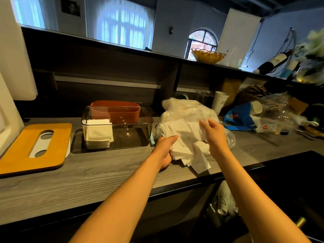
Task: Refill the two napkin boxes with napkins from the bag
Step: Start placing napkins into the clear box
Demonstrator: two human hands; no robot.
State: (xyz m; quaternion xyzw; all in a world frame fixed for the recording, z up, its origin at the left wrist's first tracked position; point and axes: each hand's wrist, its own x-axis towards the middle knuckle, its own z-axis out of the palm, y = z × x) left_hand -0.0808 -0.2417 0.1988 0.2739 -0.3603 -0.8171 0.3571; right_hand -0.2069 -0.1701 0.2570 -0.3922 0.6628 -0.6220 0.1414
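A clear plastic bag full of white napkins lies on the grey wooden counter. A loose stack of napkins spills from its mouth toward the counter's front edge. My left hand grips the left side of that stack from below. My right hand pinches napkins at the stack's upper right. To the left stands a clear rectangular napkin box with a small pile of napkins in its left end. Further left sits a white napkin box with an orange wooden slotted lid.
An orange-brown tub stands behind the clear box. At the right lie a blue and white bag, paper cups and crumpled clear plastic. A dark recessed area lies at the counter's right front. A shelf above carries a wicker basket.
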